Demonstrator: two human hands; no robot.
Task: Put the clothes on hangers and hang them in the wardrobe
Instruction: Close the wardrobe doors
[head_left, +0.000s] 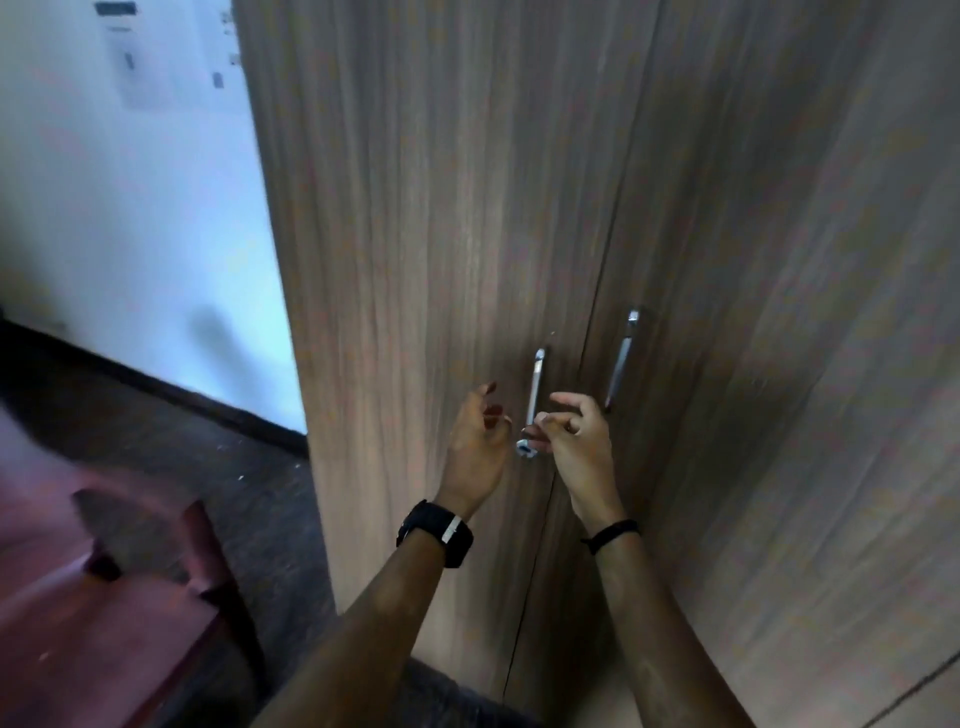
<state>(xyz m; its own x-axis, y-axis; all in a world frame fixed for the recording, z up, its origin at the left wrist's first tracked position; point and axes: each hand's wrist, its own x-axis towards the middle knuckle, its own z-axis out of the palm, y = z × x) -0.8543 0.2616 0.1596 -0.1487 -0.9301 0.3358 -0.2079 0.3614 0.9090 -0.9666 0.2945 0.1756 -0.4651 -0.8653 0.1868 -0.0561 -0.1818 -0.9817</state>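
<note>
At centre frame, both hands hover with loosely curled fingers holding nothing, the left hand (475, 447) and right hand (576, 441) flanking the left door handle (535, 397) of the shut wardrobe (441, 234), so a hasty grab may slip off the slim bar.

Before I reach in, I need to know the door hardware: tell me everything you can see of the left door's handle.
The left door's handle is a slim, shiny metal bar, silvery, mounted upright near the seam between the two closed wood-grain doors. Just below it sits a small round metal lock. The right hand has its curled fingers at the bar's lower end; blur hides whether they grip it. The left hand hovers beside it, fingers loosely curled, not touching. A matching handle stands on the right door.
</note>
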